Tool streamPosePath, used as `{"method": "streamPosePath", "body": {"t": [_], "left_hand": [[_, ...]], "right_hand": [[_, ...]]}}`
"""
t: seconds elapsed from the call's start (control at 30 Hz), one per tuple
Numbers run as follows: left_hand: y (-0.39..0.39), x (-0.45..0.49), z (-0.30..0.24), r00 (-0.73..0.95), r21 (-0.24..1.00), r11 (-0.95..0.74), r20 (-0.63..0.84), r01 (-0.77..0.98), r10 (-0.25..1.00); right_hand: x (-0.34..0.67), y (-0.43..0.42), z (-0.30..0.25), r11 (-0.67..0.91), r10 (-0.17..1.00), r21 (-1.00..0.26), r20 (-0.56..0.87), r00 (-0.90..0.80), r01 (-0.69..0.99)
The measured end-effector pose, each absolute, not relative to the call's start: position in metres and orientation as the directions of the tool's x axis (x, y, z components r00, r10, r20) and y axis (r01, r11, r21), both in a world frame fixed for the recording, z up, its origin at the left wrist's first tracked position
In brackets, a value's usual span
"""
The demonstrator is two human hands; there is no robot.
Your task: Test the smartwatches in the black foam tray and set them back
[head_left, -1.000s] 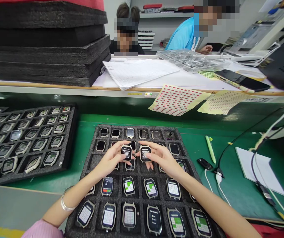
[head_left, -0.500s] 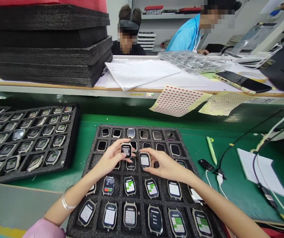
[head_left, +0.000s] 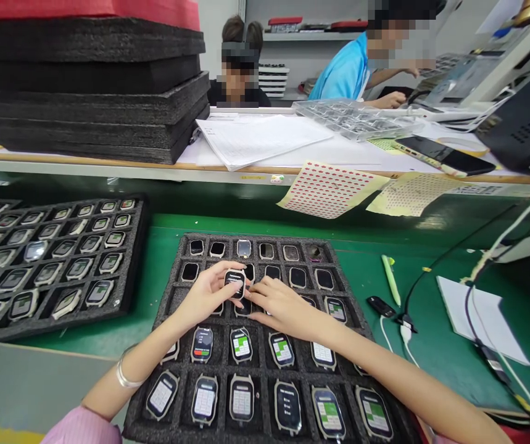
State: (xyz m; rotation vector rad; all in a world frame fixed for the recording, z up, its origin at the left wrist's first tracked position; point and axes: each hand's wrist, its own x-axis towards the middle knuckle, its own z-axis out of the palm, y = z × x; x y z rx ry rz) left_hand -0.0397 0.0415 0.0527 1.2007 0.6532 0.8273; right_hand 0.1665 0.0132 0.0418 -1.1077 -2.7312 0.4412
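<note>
Showing pale text on dark, a square watch [head_left: 236,283] is pinched by the left hand [head_left: 207,297]; the grip of the right hand [head_left: 279,306] cannot be told.

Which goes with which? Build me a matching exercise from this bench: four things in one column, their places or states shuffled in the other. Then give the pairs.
Column one
1. left hand
2. green pen
3. red-dot sticker sheet
4. stack of black foam trays

Column two
A. hangs over the shelf edge
B. holds a watch above the foam tray
C. lies on the green mat, right of that tray
D. sits on the shelf, far left

Pairs: 1-B, 2-C, 3-A, 4-D
</note>
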Motion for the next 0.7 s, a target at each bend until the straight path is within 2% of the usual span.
{"method": "streamPosePath", "body": {"t": [0.1,0.2,0.3,0.4,0.47,0.57,0.7], "left_hand": [[0.042,-0.040,0.053,0.547,0.969,0.136,0.000,-0.207,0.837],[0.042,-0.042,0.054,0.555,0.967,0.147,-0.007,-0.209,0.832],[0.041,-0.047,0.054,0.567,0.969,0.154,-0.017,-0.195,0.824],[0.039,-0.058,0.051,0.582,0.974,0.149,-0.023,-0.170,0.813],[0.038,-0.067,0.050,0.579,0.978,0.147,-0.034,-0.150,0.815],[0.037,-0.076,0.049,0.557,0.981,0.142,-0.043,-0.135,0.830],[0.039,-0.077,0.049,0.502,0.980,0.139,-0.048,-0.146,0.864]], "right_hand": [[0.149,0.015,0.030,0.635,0.756,-0.294,0.048,-0.653,0.715],[0.142,0.015,0.022,0.551,0.820,-0.357,0.068,-0.568,0.754],[0.143,0.014,0.024,0.533,0.827,-0.407,0.064,-0.559,0.742],[0.146,0.012,0.032,0.518,0.801,-0.586,0.077,-0.594,0.623],[0.148,0.011,0.036,0.451,0.813,-0.727,0.095,-0.575,0.517],[0.150,0.012,0.038,0.252,0.877,-0.871,0.021,-0.480,0.423],[0.150,0.013,0.036,0.019,0.912,-0.958,-0.101,-0.397,0.287]]}}
